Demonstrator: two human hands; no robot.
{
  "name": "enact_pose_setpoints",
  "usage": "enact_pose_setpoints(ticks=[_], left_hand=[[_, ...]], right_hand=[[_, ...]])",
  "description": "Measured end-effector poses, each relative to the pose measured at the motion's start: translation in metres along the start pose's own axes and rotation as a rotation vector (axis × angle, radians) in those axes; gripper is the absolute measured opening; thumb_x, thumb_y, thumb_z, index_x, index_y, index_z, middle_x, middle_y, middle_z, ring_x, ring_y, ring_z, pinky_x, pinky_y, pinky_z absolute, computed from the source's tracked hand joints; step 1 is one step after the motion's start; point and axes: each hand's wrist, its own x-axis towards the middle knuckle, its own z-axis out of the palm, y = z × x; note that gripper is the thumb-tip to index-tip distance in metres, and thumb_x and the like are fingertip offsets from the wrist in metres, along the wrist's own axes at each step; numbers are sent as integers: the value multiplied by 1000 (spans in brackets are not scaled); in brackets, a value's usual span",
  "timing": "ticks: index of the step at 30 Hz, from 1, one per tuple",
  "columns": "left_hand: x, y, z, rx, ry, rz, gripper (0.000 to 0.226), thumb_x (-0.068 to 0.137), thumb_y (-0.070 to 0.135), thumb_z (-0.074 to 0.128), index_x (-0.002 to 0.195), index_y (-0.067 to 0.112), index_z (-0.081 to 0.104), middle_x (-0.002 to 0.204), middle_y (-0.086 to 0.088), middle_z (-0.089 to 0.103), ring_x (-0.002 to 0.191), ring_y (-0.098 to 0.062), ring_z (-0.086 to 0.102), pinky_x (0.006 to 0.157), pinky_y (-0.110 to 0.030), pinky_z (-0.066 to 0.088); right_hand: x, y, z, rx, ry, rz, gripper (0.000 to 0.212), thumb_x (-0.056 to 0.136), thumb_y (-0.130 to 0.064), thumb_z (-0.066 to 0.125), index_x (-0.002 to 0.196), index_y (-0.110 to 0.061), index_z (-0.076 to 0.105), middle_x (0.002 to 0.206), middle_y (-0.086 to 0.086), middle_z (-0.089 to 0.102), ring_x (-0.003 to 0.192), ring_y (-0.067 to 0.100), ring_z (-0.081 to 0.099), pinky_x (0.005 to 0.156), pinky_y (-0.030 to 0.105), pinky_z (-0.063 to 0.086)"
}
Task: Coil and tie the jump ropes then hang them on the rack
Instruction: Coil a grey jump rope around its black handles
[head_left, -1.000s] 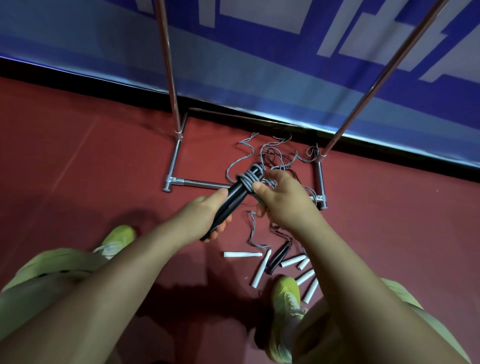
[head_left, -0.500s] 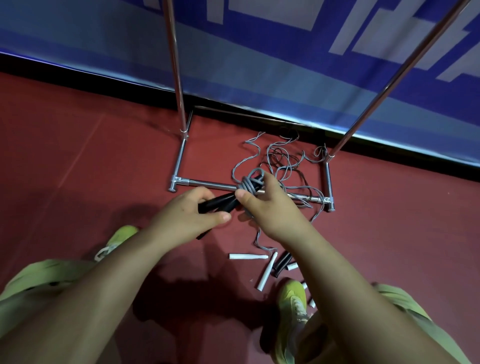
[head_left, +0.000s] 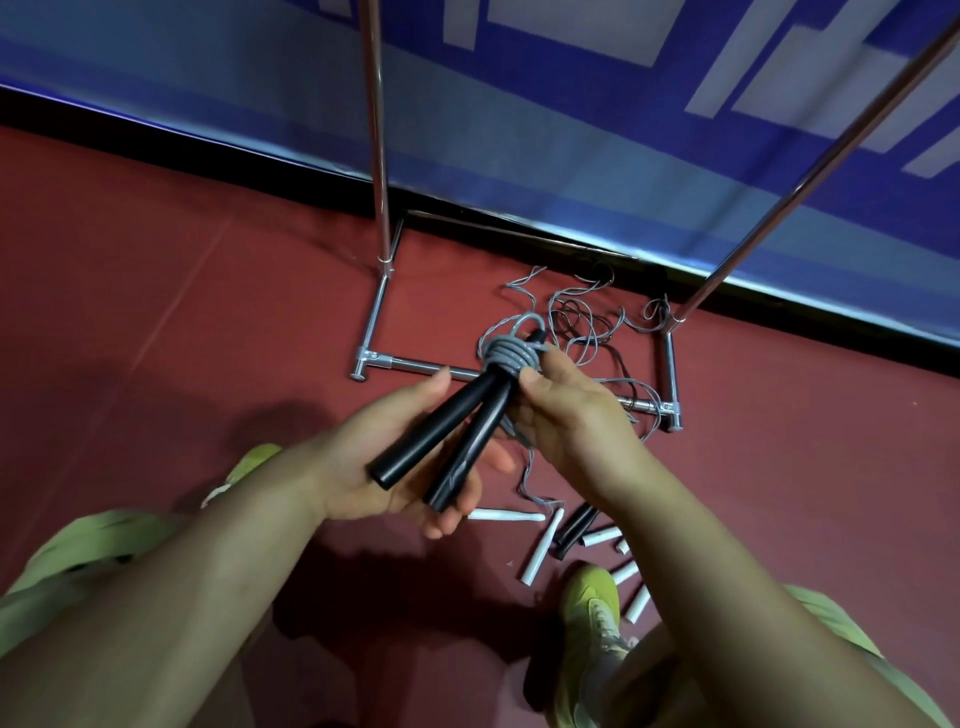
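Red rubber-like floor (head_left: 156, 322) fills the left part of the view, and your left shoe (head_left: 254, 460), light green, shows near your left knee. Your left hand (head_left: 395, 467) lies palm up under the two black handles (head_left: 452, 441) of the jump rope; the fingers are curled loosely around them from below and the thumb presses the upper handle from the side. The handles point down and toward you, a little spread apart at their free ends. At their top ends the grey cord (head_left: 506, 358) is wound in several tight turns around both handles. Your right hand (head_left: 571, 415) touches this coil: the thumb and the fingers pinch the wrapped cord, and the rest of the cord hangs below the hand. Behind your hands stands the metal rack (head_left: 382, 156), with its base bars on the floor, just beside the blue wall banner (head_left: 571, 130). Loose ropes (head_left: 587, 322) lie tangled inside the base of the rack. More to the right, near your right shoe (head_left: 592, 608), several white handles (head_left: 540, 551) and one black pair (head_left: 574, 530) lie on the floor.
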Motion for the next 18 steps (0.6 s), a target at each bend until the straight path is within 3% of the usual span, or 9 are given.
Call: enact_pose_setpoints(ticks=[4,8,11,15,18], left_hand=[[-3,2,-4,13,-49,48,72,59,67,70,102,10,73,72,-8,63,59,-21,59,54,-28,46],[1,0,-2,64,70,101,56,74,57,58,99,10,72,67,-5,58,55,-18,54,47,-22,37],[4,-1,0,150,203,128,56,77,54,49,99,7,68,64,-5,58,51,-19,53,43,-20,35],[8,-3,-2,373,368,169,60,64,59,54,93,9,69,61,-4,62,48,-18,54,42,-21,30],[11,-2,0,430,466,159,44,71,49,51,87,11,67,57,0,60,45,-15,52,44,-23,29]], right_hand=[[2,-1,-2,9,-3,-37,25,80,-19,48,104,-13,50,90,6,56,85,23,53,75,29,46],[3,-2,-3,-23,57,-38,19,81,-22,48,98,-14,50,81,5,57,73,20,55,67,25,49],[1,-2,-6,-339,113,-53,12,95,-24,46,102,-14,50,78,4,56,65,15,54,61,22,46],[0,-1,-10,-672,203,-14,13,100,-24,44,105,-14,51,71,-3,63,65,15,61,70,38,50],[0,-1,-11,-886,323,26,23,95,-36,52,111,-19,51,58,-3,62,53,10,56,58,28,41]])
